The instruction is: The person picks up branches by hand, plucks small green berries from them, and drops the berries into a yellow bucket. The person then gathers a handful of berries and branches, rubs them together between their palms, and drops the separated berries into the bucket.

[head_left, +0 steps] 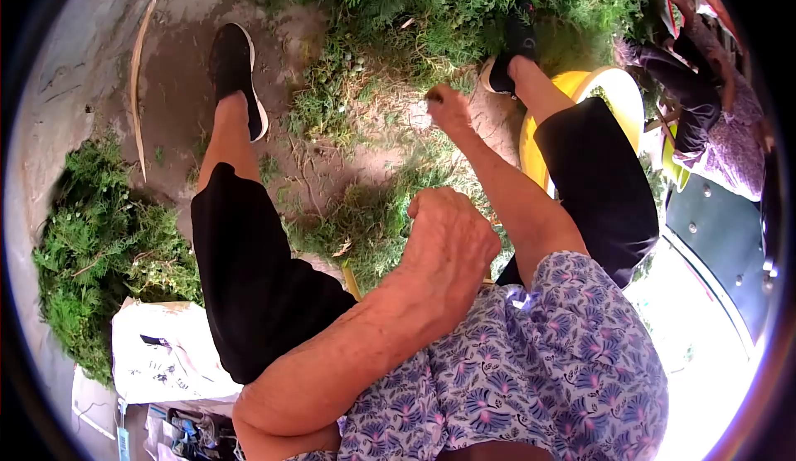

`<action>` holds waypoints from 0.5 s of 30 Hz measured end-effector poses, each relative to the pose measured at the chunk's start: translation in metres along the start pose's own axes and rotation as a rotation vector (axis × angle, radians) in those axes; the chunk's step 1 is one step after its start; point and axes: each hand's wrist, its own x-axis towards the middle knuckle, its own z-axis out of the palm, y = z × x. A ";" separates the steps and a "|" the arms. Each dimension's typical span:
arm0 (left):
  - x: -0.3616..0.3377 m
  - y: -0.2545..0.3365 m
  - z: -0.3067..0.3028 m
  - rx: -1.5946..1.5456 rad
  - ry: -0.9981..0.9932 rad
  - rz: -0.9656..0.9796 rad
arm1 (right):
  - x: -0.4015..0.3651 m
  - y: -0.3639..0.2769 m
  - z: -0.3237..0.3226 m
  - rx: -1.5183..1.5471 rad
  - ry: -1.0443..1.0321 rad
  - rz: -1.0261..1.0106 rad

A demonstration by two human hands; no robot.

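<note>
My left hand (452, 229) is in front of my body, bent at the wrist with its back toward me. Its fingers curl under into a fist, and whatever they hold is hidden. Farther out, my right hand (450, 111) is closed and slightly blurred over the bare, scattered ground. A small dark spot shows by its fingers, but I cannot tell what it is. Loose green conifer sprigs (365, 212) lie below and between my hands. Thicker leafy cuttings (464, 5) spread beyond the right hand.
A yellow tub (531, 150) stands beside my right leg. Another person (734, 129) sits at the far right. More cuttings (108, 245) are heaped at left, above a white sack (170, 353). A curved strip of wood (137, 88) lies near my left shoe (234, 63).
</note>
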 end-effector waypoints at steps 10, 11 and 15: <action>0.001 -0.001 0.004 -0.001 0.088 -0.004 | 0.004 0.004 0.030 -0.301 -0.066 -0.123; 0.001 -0.001 0.004 -0.002 0.089 -0.002 | -0.012 0.007 0.027 -0.441 -0.207 -0.124; 0.000 0.001 0.005 -0.007 0.060 0.008 | -0.031 0.039 0.022 -0.540 -0.483 -0.242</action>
